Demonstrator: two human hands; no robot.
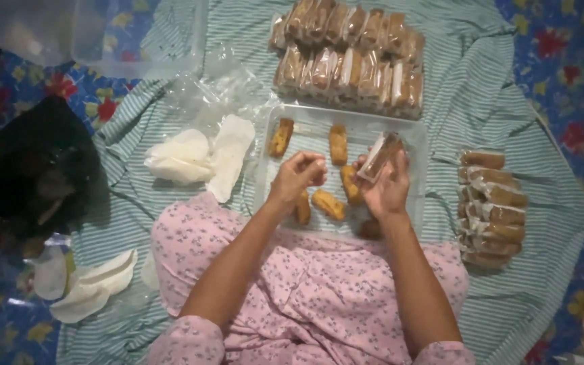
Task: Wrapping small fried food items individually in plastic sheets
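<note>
head view: the right hand [385, 186] grips a wrapped pastry stick [380, 157] in clear film, tilted, above the clear plastic tray [414, 138]. the left hand [299, 174] is curled, fingertips pinched together just beside it, on what i cannot tell. bare pastry sticks [329, 203] lie in the tray; wrapped stacks [349, 57] sit beyond, a wrapped row [493, 206] to the right. judging by this, folding the film snug and keeping the stick steady would give a neat wrap.
</note>
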